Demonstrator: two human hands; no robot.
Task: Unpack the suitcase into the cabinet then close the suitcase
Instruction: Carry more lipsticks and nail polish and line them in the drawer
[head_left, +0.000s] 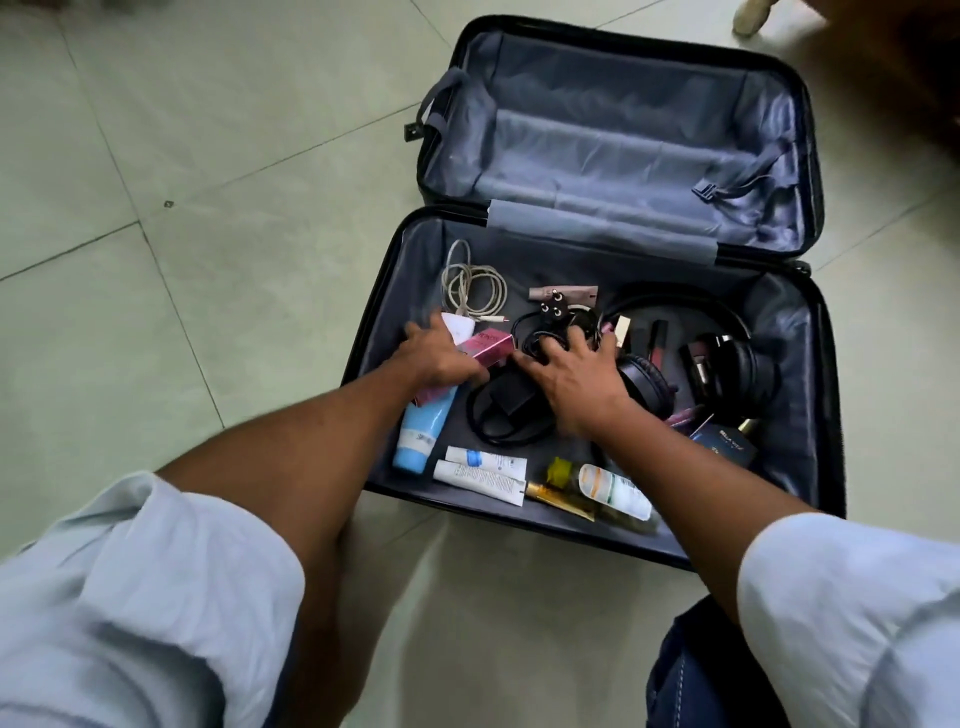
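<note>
Suitcase (618, 130) lies open on the floor (156, 208) — inside its near half, left hand (436, 356) grips a pink box (485, 347), right hand (576, 379), fingers spread, rests on a black cable (524, 410).

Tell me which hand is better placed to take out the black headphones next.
The right hand, probably: it lies directly beside the headphones on the suitcase's right side. The left hand rests on the pink box, farther away.

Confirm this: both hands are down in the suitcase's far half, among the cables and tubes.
Wrong half. The head view shows both hands, left and right, in the near half of the open black suitcase; the far half holds only grey lining.
</note>
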